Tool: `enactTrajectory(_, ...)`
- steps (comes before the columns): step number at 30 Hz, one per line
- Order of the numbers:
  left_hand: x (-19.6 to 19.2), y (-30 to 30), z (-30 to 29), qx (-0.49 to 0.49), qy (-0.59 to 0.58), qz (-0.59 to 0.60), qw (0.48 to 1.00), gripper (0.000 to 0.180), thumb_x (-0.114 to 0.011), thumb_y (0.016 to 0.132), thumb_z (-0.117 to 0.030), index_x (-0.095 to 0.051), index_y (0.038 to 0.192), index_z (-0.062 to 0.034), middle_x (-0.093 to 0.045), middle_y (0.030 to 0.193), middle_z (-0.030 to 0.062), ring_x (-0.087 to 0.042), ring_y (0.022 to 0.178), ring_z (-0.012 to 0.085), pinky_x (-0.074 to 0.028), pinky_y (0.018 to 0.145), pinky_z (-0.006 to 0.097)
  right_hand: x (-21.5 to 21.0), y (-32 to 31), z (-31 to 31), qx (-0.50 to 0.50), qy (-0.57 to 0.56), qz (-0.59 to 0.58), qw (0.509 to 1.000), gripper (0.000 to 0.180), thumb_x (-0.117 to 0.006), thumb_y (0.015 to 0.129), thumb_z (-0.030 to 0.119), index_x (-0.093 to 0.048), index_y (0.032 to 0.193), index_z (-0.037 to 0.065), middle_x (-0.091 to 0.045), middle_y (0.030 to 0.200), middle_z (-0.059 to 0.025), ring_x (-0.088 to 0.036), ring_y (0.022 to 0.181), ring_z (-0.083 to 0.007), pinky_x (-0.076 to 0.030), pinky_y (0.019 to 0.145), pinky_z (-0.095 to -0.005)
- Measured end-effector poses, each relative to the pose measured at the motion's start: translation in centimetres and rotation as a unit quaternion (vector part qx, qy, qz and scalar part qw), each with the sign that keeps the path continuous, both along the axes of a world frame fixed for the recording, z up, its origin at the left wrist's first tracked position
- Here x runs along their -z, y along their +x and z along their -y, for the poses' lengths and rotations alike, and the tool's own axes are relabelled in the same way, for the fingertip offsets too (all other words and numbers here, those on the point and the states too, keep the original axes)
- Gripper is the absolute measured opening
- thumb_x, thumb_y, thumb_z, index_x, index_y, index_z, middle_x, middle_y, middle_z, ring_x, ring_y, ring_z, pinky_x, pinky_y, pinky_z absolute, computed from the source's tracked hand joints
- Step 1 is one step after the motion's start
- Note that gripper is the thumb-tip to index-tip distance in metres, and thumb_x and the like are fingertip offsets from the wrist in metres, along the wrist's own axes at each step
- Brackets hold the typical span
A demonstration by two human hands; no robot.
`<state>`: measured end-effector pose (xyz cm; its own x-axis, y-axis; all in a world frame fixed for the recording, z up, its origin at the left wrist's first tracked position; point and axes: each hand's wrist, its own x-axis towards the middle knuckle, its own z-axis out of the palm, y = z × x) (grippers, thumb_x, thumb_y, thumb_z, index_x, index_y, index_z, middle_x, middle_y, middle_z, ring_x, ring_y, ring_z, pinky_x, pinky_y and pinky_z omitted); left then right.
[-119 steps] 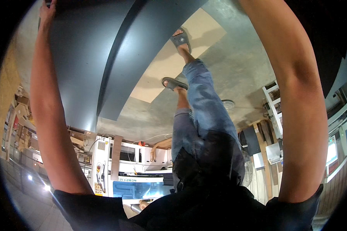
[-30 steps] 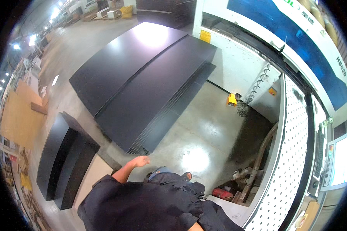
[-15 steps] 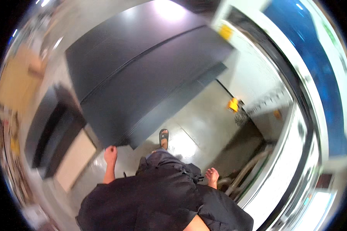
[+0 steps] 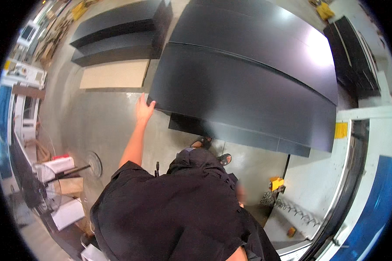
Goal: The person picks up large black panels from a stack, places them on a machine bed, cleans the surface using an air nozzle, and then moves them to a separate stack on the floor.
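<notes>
Gripped at its near corner by the left hand (image 4: 143, 108), the top dark sheet (image 4: 244, 93) lay on a floor stack.
Right hand was hidden; sheet handling seemed underway, and a second hold was judged necessary.

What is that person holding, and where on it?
The left hand grips the near left corner of the large black flat panel. The right hand is out of view.
</notes>
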<state>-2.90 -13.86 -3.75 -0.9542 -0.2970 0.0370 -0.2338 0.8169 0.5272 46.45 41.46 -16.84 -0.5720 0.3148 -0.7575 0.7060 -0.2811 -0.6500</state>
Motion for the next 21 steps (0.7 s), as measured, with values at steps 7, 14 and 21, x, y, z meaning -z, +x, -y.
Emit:
enactTrajectory(7,4.9,1.2,-1.3,-0.072,0.046,0.027,0.996,0.102,-0.085,0.075,-0.043,-0.033,0.156,-0.0096,-0.031,0.155,0.0346,-0.033,0.145,0.0441,-0.029,0.120,0.047,-2.1,-0.6,-13.5,0.018,0.068,-0.218,0.973,0.023,-0.053,0.100,0.025,-0.061,0.093,0.005,-0.058,0.081,-0.0071,-0.055,0.072,-0.0209,-0.049,0.067,-0.0357)
enactTrajectory(14,5.7,4.1,-2.7,-0.079,0.060,0.010,0.995,0.099,-0.084,0.077,-0.042,-0.033,0.157,-0.0137,-0.030,0.158,0.0286,-0.029,0.147,0.0424,-0.026,0.121,0.047,-4.6,-1.1,-16.0,-0.034,0.181,-0.176,0.967,0.009,-0.059,0.099,0.017,-0.061,0.097,0.009,-0.056,0.081,0.0019,-0.053,0.069,-0.0128,-0.047,0.061,-0.0314)
enactTrajectory(21,4.6,9.0,-4.5,-0.064,0.040,-0.007,0.997,0.091,-0.082,0.079,-0.041,-0.039,0.155,-0.0149,-0.033,0.158,0.0263,-0.033,0.145,0.0419,-0.029,0.119,0.048,-10.0,-11.6,-7.6,0.109,-0.152,-0.081,0.979,0.027,-0.058,0.102,0.038,-0.055,0.104,0.011,-0.060,0.091,-0.0033,-0.057,0.074,-0.0173,-0.049,0.064,-0.0341)
